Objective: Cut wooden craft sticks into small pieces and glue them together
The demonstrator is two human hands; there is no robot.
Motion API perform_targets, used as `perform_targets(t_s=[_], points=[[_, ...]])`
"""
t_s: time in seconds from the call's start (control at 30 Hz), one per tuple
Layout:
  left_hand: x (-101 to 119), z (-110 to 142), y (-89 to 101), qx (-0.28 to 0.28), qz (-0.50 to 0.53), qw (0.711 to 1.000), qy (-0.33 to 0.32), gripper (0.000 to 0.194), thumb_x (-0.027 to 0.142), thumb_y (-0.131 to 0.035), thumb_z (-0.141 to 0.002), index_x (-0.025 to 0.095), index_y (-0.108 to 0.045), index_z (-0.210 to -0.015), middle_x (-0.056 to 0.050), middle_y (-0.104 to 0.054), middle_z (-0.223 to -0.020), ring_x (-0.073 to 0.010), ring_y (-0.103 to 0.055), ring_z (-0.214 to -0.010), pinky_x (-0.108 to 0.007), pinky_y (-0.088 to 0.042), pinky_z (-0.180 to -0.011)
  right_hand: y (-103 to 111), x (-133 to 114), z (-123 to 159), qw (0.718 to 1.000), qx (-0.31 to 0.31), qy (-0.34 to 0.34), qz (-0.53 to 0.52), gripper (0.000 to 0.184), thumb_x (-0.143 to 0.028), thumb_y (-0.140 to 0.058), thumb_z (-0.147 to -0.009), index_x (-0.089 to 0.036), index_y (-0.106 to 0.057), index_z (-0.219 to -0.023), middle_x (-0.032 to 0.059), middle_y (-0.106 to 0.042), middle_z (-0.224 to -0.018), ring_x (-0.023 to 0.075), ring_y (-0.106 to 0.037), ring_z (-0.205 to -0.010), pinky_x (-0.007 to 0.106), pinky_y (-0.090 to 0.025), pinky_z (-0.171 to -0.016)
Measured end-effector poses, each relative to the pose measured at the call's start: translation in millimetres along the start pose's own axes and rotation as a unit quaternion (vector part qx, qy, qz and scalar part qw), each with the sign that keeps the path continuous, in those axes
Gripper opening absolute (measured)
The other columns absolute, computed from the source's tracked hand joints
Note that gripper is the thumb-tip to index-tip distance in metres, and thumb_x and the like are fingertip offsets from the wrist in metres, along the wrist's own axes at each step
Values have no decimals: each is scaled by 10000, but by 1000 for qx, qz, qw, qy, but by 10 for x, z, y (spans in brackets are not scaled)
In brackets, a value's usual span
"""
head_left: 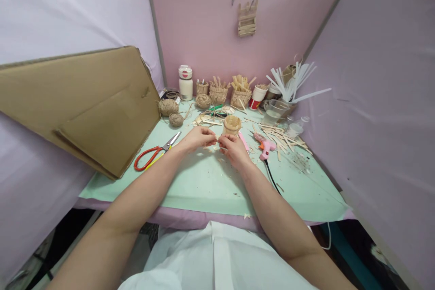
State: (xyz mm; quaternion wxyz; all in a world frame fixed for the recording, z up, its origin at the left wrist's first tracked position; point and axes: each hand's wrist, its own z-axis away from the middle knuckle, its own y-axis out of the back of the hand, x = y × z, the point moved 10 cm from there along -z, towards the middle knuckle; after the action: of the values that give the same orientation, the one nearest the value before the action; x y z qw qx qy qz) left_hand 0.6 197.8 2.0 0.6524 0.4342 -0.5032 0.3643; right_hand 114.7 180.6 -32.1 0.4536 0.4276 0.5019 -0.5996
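Over the middle of the green table, my left hand (201, 137) and my right hand (233, 146) meet with fingertips pinched close together. Whatever sits between them is too small to name. Just behind my right hand stands a small round wooden cup (232, 124), upright on the table. A pink strip-like object (244, 142) lies beside that hand. Farther right rests a pink glue gun (267, 147) with a black cord. To the left of my left hand lie red-handled scissors (157, 152), blades pointing away from me.
A large cardboard sheet (102, 108) leans along the left side. Twine balls (169, 107), a white jar (186, 84) and woven baskets of sticks (218, 94) line the back. Loose wooden sticks (280, 136), a clear plastic cup (272, 114) and white strips (294, 81) are at right.
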Motion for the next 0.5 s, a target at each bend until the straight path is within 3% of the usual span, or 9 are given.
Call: perform_targets(t_s=[0.5], points=[[-36, -50, -2, 28, 73, 997, -1, 135, 235, -674, -589, 126, -623, -650, -15, -620, -601, -99, -563, -601, -234, -442, -622, 4, 37, -15, 998, 12, 10, -54, 190, -294, -694, -565, -181, -587, -675, -22, -544, -639, 97, -499, -609, 207, -415, -531]])
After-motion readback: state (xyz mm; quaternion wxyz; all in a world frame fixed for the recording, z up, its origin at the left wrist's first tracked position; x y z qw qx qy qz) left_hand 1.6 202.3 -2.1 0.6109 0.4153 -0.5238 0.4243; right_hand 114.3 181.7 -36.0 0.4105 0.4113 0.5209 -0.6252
